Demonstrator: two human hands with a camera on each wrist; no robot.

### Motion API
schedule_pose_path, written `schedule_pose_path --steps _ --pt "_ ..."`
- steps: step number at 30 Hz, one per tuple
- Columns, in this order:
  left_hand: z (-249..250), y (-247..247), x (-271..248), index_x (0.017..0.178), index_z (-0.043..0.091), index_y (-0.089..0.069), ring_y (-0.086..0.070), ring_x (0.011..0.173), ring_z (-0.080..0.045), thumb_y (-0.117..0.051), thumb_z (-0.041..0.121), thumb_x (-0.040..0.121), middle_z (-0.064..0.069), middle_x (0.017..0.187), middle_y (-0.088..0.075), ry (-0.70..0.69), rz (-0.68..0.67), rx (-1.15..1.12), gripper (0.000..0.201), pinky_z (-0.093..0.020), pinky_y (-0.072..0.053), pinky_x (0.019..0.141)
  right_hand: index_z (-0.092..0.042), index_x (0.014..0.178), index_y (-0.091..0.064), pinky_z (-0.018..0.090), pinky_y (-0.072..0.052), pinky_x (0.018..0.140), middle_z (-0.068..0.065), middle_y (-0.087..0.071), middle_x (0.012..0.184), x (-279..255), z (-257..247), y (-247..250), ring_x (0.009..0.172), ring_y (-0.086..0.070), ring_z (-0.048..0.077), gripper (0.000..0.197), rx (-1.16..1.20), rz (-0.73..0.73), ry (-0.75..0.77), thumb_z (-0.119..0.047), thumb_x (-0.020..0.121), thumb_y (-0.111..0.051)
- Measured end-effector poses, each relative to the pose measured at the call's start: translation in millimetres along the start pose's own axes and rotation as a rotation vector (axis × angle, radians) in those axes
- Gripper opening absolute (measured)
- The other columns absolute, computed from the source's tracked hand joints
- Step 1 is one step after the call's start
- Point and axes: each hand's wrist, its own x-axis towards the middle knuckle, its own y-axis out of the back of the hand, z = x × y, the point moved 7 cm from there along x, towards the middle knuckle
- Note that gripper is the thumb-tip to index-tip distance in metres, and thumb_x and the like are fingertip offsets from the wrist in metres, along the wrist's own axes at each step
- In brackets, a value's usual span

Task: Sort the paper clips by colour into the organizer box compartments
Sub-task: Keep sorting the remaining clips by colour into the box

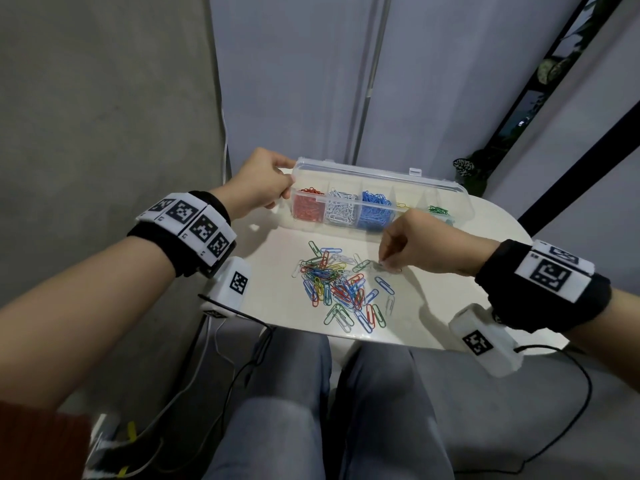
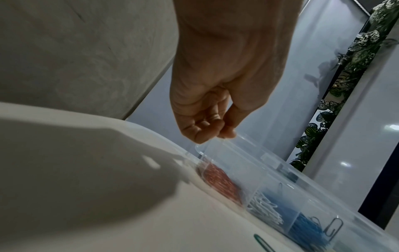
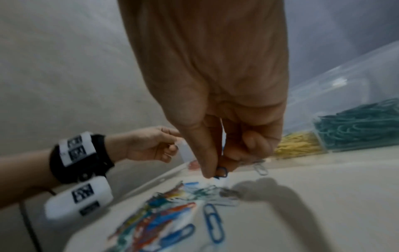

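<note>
A clear organizer box (image 1: pixel 460 199) sits behind a mixed paper clip pile (image 1: pixel 341 292). The left hand (image 1: pixel 258 183) pinches the box's left end. Beside the pile, the right hand (image 3: pixel 215 139) pinches a blue clip (image 3: pixel 222 171).

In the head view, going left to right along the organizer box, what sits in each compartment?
Left hand gripping the box's left end → red clips → white clips → blue clips → yellow clips, mostly hidden behind the right hand → green clips.
</note>
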Motion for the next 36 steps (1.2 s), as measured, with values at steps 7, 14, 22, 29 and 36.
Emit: schedule_pose_path --steps 7,14,22,29,36 --pt "0.0 0.2 -0.6 0.13 0.007 -0.056 -0.039 0.049 -0.014 -0.052 0.003 0.095 -0.006 0.058 -0.053 0.0 0.005 0.003 0.035 -0.027 -0.036 0.049 -0.007 0.075 -0.075 0.014 -0.039 0.05 -0.012 -0.058 0.055 -6.7 0.7 -20.7 0.049 -0.051 -0.001 0.011 -0.144 -0.005 -0.051 -0.006 0.068 -0.083" --pt "1.5 0.9 -2.5 0.132 0.006 -0.055 -0.039 0.05 -0.014 -0.052 0.003 0.095 -0.006 0.06 -0.053 -0.001 0.007 0.007 0.036 -0.027 -0.037 0.05 -0.008 0.077 -0.074 0.025 -0.051 0.064 0.002 -0.068 0.072 -5.3 -11.6 -23.9 0.066 -0.06 0.013 0.004 -0.188 0.003 0.022 -0.004 0.077 -0.072" --pt "0.6 0.8 -1.9 0.132 0.007 -0.055 -0.039 0.05 -0.014 -0.052 0.004 0.096 -0.006 0.06 -0.054 0.008 0.01 0.002 0.036 -0.026 -0.036 0.05 -0.008 0.077 -0.07 0.023 -0.047 0.061 0.0 -0.066 0.072 -7.5 -13.0 -25.2 0.065 -0.057 0.013 0.004 -0.233 -0.009 0.095 -0.005 0.077 -0.071" --pt "0.6 0.8 -1.5 0.132 0.006 -0.055 -0.038 0.048 -0.014 -0.052 0.003 0.096 -0.007 0.059 -0.054 0.007 0.003 0.003 0.036 -0.026 -0.035 0.049 -0.005 0.08 -0.067 0.016 -0.046 0.049 0.002 -0.066 0.055 -3.0 1.7 6.7 0.045 -0.059 0.006 0.018 0.146 0.038 -0.043 0.011 0.074 -0.071" --pt "0.6 0.7 -1.5 0.131 0.006 -0.055 -0.038 0.047 -0.013 -0.052 0.002 0.095 -0.006 0.059 -0.054 0.005 0.007 0.007 0.036 -0.025 -0.034 0.046 -0.004 0.081 -0.069 0.015 -0.043 0.045 0.0 -0.065 0.051 -0.2 8.6 14.1 0.043 -0.058 0.006 0.022 0.206 0.062 -0.085 0.016 0.07 -0.072"
